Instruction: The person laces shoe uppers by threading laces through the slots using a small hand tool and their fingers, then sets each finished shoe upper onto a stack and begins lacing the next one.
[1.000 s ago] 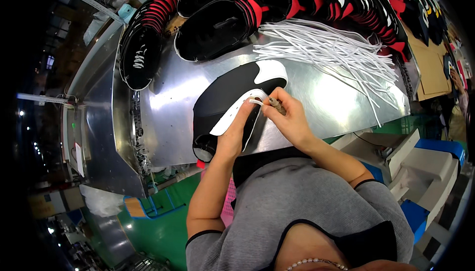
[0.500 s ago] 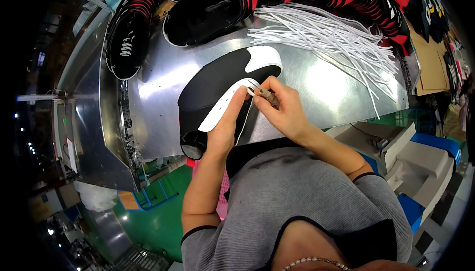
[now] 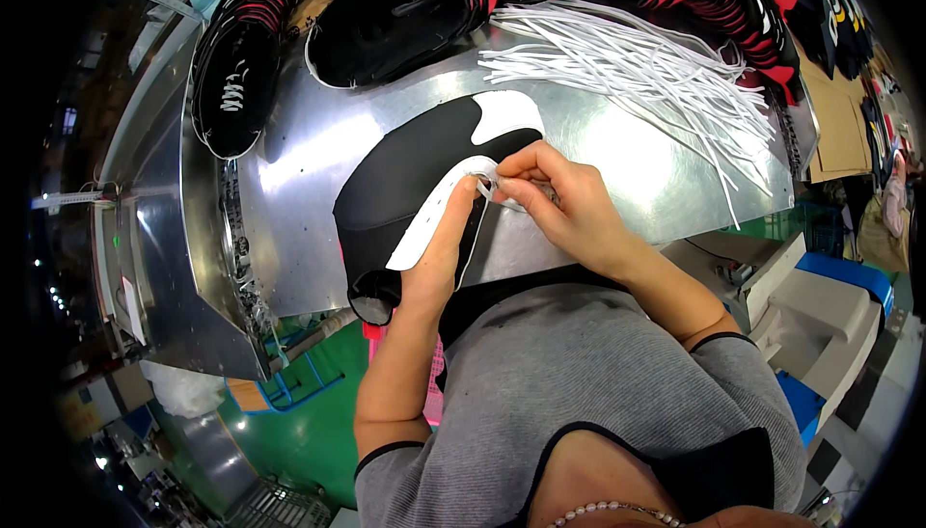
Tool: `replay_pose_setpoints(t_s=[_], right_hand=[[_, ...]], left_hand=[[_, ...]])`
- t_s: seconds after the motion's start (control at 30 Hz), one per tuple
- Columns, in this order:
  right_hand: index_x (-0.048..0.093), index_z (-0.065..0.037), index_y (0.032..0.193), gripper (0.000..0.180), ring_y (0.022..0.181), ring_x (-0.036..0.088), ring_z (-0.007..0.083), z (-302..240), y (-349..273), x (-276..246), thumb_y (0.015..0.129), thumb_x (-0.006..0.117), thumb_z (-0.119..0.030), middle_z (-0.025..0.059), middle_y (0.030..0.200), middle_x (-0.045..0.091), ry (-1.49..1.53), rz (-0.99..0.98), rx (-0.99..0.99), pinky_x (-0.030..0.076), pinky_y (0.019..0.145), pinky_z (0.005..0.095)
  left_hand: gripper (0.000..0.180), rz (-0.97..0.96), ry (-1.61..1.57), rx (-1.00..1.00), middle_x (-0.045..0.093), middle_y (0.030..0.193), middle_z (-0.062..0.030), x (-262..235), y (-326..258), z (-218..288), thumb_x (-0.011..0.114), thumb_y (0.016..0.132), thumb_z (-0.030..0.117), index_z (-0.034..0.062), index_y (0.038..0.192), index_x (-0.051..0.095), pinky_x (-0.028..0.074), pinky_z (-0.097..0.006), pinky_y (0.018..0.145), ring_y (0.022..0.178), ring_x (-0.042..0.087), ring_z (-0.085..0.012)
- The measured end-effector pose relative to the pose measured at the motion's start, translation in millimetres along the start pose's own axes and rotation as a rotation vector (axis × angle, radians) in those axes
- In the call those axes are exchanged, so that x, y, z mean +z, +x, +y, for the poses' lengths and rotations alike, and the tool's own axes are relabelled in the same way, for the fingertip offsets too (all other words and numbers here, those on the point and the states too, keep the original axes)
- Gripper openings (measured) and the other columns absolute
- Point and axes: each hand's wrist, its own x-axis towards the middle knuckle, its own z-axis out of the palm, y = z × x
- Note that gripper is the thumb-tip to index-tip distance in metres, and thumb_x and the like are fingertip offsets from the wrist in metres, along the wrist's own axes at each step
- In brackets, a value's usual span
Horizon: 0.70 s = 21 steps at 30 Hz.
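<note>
A black shoe upper with a white toe or heel patch and a white eyelet strip lies over the metal table's near side. My left hand is closed on it, thumb along the strip and fingers hidden inside. At the strip's upper end my right hand pinches a short piece of white shoelace close to my left thumb tip. Part of a slim tool, blurred, shows tucked under the right fingers; the hand mostly hides it.
A pile of white laces lies at the far right of the metal table. Rows of nested black and red shoe uppers curve along the back. To my right stands a beige and blue machine casing.
My right fingers have shifted from gripping the wooden-handled tool at the strip to pinching the lace there. The tool's handle has slipped back under the hand. My left hand keeps its hold.
</note>
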Motion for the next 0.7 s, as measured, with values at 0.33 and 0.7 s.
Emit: replay_pose_setpoints(t_s=[0.33,0.7], right_hand=[[0.055,-0.001,0.105,0.015,0.078,0.071,0.0305,-5.2,11.3,-2.5,0.094,0.060,-0.010,0.0150,0.084,0.070,-0.117,-0.008,0.040,0.054,0.066,0.0364],[0.052,-0.008,0.121,0.030,0.087,0.067,0.0399,12.0,23.2,9.0,0.092,0.051,-0.012,0.0188,0.098,0.068,-0.415,-0.239,0.060,0.052,0.072,0.0460]], left_hand=[[0.023,0.032,0.447,0.306,0.069,0.111,-0.0109,0.4,7.1,-9.6,0.062,0.096,0.007,-0.0050,0.115,0.066,0.051,-0.028,0.086,0.101,0.066,-0.0176],[0.045,-0.069,0.233,0.075,0.064,0.119,-0.0109,-25.9,6.1,-36.2,0.047,0.104,0.032,-0.0048,0.129,0.056,0.047,-0.028,0.092,0.106,0.062,-0.0179]])
